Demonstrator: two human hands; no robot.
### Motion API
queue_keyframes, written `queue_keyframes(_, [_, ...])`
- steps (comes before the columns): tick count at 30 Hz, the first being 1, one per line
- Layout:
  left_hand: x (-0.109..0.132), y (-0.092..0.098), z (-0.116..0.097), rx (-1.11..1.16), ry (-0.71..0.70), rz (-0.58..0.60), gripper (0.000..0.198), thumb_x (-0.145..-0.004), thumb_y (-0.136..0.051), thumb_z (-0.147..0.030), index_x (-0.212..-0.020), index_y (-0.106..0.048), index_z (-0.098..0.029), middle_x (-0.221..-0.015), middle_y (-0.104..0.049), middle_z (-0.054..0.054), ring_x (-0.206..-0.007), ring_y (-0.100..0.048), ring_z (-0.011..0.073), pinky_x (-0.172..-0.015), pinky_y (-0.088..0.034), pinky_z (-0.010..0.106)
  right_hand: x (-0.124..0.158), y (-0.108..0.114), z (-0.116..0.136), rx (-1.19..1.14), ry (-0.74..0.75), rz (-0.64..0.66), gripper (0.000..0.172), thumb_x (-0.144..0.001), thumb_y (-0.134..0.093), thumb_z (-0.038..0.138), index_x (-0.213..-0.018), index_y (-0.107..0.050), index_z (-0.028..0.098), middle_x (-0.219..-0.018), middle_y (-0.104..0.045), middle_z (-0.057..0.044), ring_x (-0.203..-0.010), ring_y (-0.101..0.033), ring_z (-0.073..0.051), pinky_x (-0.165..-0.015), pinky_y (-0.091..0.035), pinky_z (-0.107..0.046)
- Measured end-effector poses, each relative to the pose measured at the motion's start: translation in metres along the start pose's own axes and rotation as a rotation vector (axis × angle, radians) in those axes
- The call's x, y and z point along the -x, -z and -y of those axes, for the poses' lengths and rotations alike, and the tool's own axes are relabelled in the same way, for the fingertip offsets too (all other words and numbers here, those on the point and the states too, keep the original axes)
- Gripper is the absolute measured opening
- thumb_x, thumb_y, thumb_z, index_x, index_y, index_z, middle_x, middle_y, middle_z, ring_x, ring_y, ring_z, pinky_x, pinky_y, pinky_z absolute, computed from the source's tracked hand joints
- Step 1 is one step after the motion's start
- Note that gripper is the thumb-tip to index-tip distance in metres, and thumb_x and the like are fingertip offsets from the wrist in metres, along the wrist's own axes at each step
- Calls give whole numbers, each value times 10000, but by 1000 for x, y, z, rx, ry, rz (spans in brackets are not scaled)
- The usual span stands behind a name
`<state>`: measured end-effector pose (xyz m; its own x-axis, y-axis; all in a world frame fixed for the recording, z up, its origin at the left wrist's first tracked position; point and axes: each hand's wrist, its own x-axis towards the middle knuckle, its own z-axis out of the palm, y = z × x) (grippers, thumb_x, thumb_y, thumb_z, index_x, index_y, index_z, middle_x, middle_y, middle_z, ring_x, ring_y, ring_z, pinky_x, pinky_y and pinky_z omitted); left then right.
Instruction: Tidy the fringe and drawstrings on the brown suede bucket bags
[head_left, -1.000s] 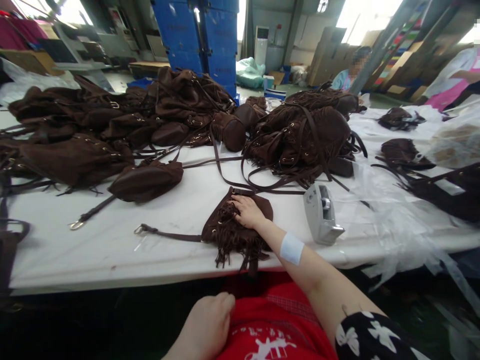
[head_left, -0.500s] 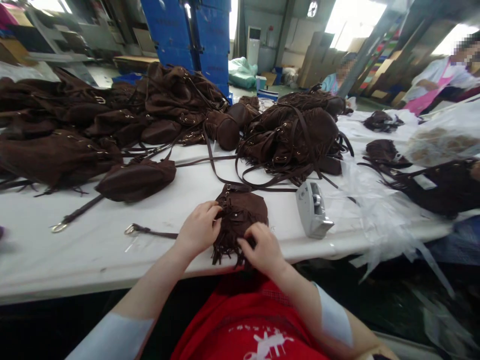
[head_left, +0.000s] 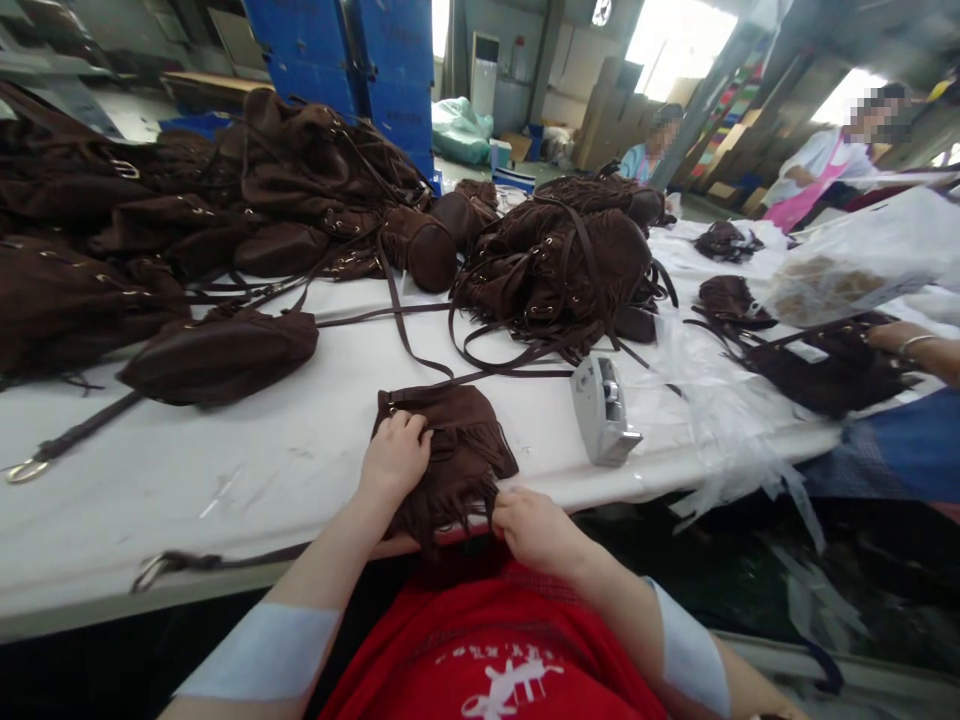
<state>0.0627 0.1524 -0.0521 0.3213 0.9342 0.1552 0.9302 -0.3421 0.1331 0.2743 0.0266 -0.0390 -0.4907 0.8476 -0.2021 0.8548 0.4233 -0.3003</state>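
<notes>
A small dark brown fringed bag (head_left: 469, 425) lies at the table's front edge, its fringe hanging toward me. My left hand (head_left: 395, 460) rests over the bag's left side, fingers curled onto it near a small metal fitting. At the lower right corner, my right hand (head_left: 534, 525) pinches some of the fringe between thumb and fingers. Out from under my left forearm runs a brown strap (head_left: 247, 556) with a metal clip (head_left: 152, 570) at its end, along the table edge. A grey tape dispenser (head_left: 606, 410) stands to the right of the bag.
Large piles of brown bags (head_left: 555, 265) cover the back and left of the white table (head_left: 262, 450). Another strap with a metal ring (head_left: 28, 470) lies at left. Clear plastic (head_left: 720, 430) hangs over the right edge. A co-worker's hand (head_left: 900, 338) touches a dark bag at far right.
The bag has been turned and its fringe spread lower, over the table edge. Its clipped strap has slid toward the front edge. My right hand has moved down to the fringe's corner.
</notes>
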Motion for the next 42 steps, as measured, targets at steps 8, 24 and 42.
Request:
queue_keyframes(8, [-1, -3, -7, -32, 101, 0, 302, -947, -352, -326, -988, -613, -181, -1013, -579, 112, -955, -543, 268, -861, -436, 377, 49, 5, 8, -262, 65, 112, 229, -703, -487, 95, -802, -662, 205, -832, -652, -19, -801, -586, -161, -769, -430, -260])
queue_keyframes(24, [-7, -11, -13, -65, 23, 3, 252, -922, -370, -248, -942, -610, -171, -976, -580, 112, -912, -545, 266, -790, -456, 371, 94, 35, -35, -871, -17, 442, 382, -800, -631, 227, -1181, -645, 202, -1280, -587, -76, -1089, -598, -201, -870, -480, -259])
queue_keyframes(42, [-6, -13, -15, -4, 47, -9, 244, -919, -381, -244, -950, -613, -175, -986, -580, 115, -931, -542, 263, -811, -453, 374, 121, -7, -66, -874, -634, 502, 291, -870, -504, 431, -916, -604, 161, -565, -649, -15, -331, -522, -107, -358, -351, -179])
